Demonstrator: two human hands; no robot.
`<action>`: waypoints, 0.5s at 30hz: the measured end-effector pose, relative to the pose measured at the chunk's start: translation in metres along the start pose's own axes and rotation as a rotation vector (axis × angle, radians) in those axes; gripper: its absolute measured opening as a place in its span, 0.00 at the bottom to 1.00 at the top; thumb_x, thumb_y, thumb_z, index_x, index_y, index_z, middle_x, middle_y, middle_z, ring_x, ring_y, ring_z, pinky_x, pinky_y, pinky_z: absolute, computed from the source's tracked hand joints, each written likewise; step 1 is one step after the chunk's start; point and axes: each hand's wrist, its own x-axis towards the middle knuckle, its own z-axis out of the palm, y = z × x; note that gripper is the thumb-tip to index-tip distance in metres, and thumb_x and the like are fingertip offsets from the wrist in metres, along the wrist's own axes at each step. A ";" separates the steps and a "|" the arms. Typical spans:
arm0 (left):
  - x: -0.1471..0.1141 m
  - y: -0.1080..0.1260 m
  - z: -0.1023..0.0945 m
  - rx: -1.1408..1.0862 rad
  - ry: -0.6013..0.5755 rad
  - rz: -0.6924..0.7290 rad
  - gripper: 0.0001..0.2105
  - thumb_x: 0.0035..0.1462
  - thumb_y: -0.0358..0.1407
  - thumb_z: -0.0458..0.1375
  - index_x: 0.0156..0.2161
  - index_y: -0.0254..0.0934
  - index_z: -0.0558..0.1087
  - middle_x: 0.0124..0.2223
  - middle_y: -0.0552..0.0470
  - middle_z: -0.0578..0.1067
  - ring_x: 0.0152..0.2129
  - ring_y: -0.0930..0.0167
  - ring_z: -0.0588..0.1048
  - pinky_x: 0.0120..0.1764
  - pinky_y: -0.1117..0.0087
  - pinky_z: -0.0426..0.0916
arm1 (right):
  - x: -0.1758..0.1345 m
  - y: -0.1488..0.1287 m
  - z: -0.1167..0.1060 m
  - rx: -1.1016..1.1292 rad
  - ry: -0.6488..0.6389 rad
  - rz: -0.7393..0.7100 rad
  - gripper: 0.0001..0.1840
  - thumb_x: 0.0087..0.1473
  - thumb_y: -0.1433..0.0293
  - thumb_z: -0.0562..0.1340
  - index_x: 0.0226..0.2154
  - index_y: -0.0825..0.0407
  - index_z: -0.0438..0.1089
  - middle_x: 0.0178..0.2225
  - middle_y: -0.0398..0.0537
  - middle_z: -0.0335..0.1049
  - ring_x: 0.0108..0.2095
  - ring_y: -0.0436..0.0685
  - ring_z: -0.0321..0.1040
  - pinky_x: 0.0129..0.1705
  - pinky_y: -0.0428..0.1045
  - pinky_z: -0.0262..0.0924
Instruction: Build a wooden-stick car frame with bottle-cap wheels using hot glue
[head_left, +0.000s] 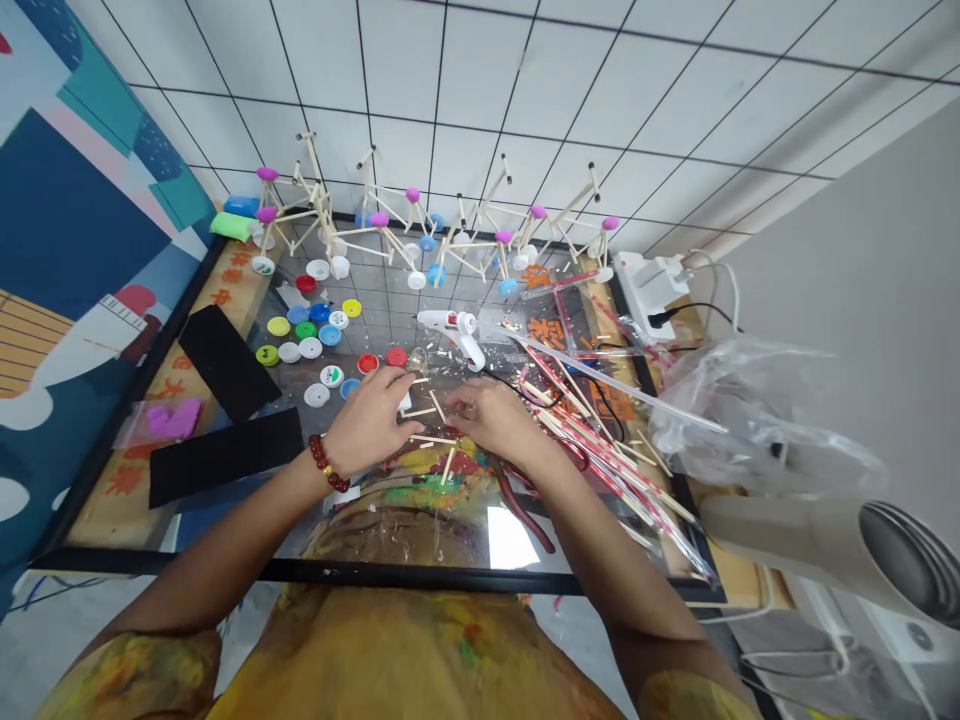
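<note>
My left hand (373,418) rests over the table's middle, its thumb and index finger apart around a small white piece (406,402) and short wooden sticks (421,412). Opposite it, my right hand (491,412) has its fingers curled together, with the tips beside the end of a slanted wooden stick (436,404); whatever they pinch is hidden. Another stick (448,466) lies just below, nearer my body. Beyond the hands lies a white glue gun (454,325). Red-handled pliers (521,508) lie partly under my right forearm.
Stick frames with pink tops (412,195) stand along the back. Coloured bottle caps (306,329) are spread at left, near black strips (229,362). Wrapped stick bundles (600,450) lie right, beside a plastic bag (765,410), a power strip (641,290) and a beige cylinder (780,540).
</note>
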 end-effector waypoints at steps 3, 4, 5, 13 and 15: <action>0.001 -0.002 0.005 0.042 -0.001 -0.004 0.28 0.50 0.34 0.65 0.57 0.32 0.69 0.55 0.37 0.70 0.52 0.52 0.68 0.54 0.53 0.65 | 0.002 -0.005 0.003 -0.034 0.013 0.024 0.05 0.51 0.68 0.68 0.34 0.49 0.77 0.31 0.46 0.75 0.34 0.55 0.69 0.38 0.48 0.56; 0.002 -0.003 0.006 0.043 -0.001 -0.001 0.27 0.50 0.33 0.64 0.56 0.32 0.69 0.54 0.37 0.71 0.52 0.53 0.68 0.54 0.53 0.64 | 0.002 -0.006 0.005 -0.038 0.025 0.032 0.04 0.52 0.68 0.67 0.33 0.49 0.77 0.31 0.45 0.75 0.33 0.55 0.69 0.38 0.48 0.56; 0.002 -0.004 0.007 0.037 0.001 0.000 0.26 0.51 0.33 0.64 0.56 0.33 0.69 0.54 0.38 0.71 0.52 0.53 0.68 0.54 0.53 0.64 | 0.002 -0.007 0.006 -0.036 0.039 0.043 0.03 0.53 0.68 0.67 0.33 0.49 0.77 0.30 0.45 0.75 0.33 0.55 0.69 0.38 0.48 0.56; 0.000 -0.007 0.009 -0.043 0.032 -0.019 0.25 0.52 0.33 0.63 0.57 0.33 0.70 0.54 0.39 0.73 0.52 0.54 0.69 0.56 0.54 0.63 | 0.000 -0.003 0.008 0.051 0.086 0.024 0.07 0.51 0.69 0.69 0.36 0.49 0.76 0.32 0.44 0.75 0.35 0.55 0.69 0.40 0.49 0.55; -0.001 -0.008 0.008 -0.050 0.040 -0.032 0.26 0.52 0.33 0.63 0.57 0.31 0.70 0.54 0.38 0.73 0.52 0.55 0.70 0.55 0.55 0.64 | 0.000 0.000 0.009 0.058 0.082 -0.026 0.08 0.50 0.69 0.70 0.37 0.49 0.75 0.32 0.44 0.75 0.35 0.55 0.69 0.41 0.49 0.54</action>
